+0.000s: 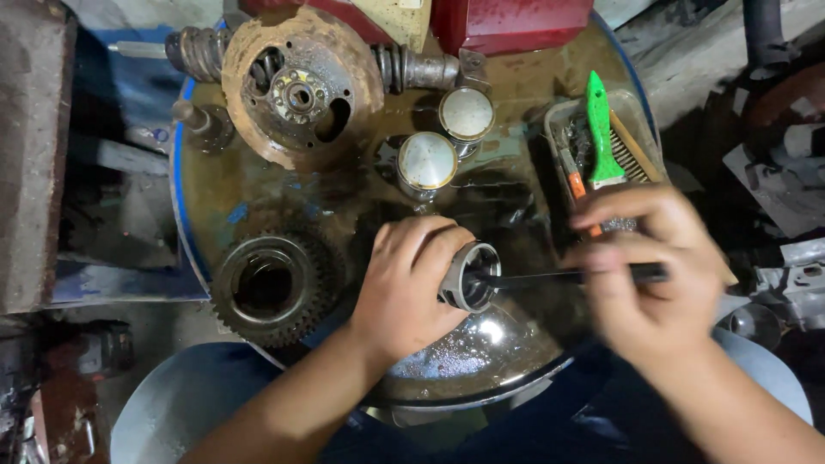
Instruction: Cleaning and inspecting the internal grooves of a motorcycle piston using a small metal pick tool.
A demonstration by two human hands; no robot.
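**Both hands busy over an oily drum top**

Hands meet at the centre of the frame. At lower middle, the left hand is wrapped around a short metal cylinder, its open end turned toward the right. The right hand, blurred at right of centre, pinches a thin dark tool whose tip reaches into the cylinder's mouth.

Everything sits on a round blue-rimmed drum top slick with dark oil. At lower left lies a large toothed gear. Above it, at upper left, rests a rusty round plate with holes and a hub at its middle, a ribbed shaft showing to either side of it. Right of the plate, near the top middle, stand two more metal cylinders with pale flat tops, close together. Just below the hands, a shiny metal bowl holds wet liquid. At upper right, a shallow tray carries a green-handled brush and a wire brush.
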